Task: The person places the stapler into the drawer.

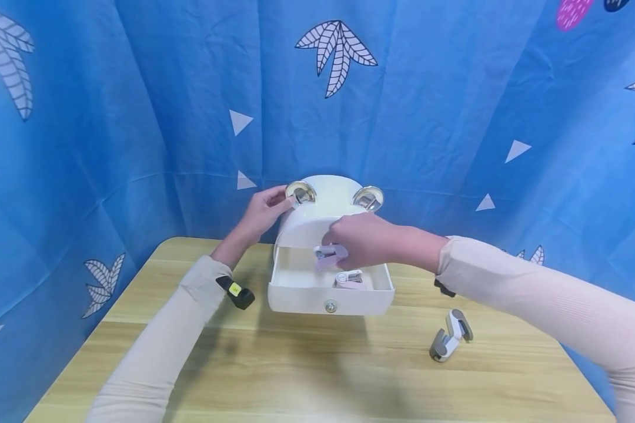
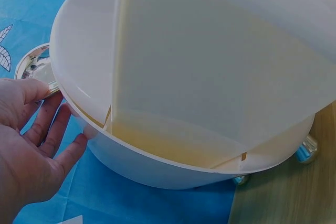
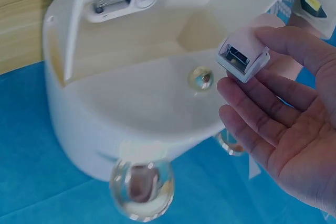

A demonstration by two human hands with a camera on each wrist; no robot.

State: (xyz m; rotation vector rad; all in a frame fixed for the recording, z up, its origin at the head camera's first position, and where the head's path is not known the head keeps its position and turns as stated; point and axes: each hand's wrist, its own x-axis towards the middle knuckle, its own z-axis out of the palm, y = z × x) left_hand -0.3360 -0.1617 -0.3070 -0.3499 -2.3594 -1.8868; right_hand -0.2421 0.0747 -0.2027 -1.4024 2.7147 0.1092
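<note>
A white storage box (image 1: 304, 231) with shiny gold ears stands on the table, its drawer (image 1: 296, 298) pulled out. My left hand (image 1: 261, 212) pinches the left gold ear (image 1: 300, 191) at its edge, the other fingers against the box's side in the left wrist view. Over the drawer, my right hand (image 1: 364, 239) holds a small pale purple mini stapler (image 3: 244, 55) between thumb and fingers. A pink and white mini stapler (image 1: 351, 280) lies inside the drawer, on its right side.
To the right of the box, white and grey mini staplers (image 1: 458, 326) lie end to end on the wooden table (image 1: 317, 376). A blue patterned curtain (image 1: 206, 106) hangs close behind the box. The drawer front bears a round knob (image 1: 330, 306).
</note>
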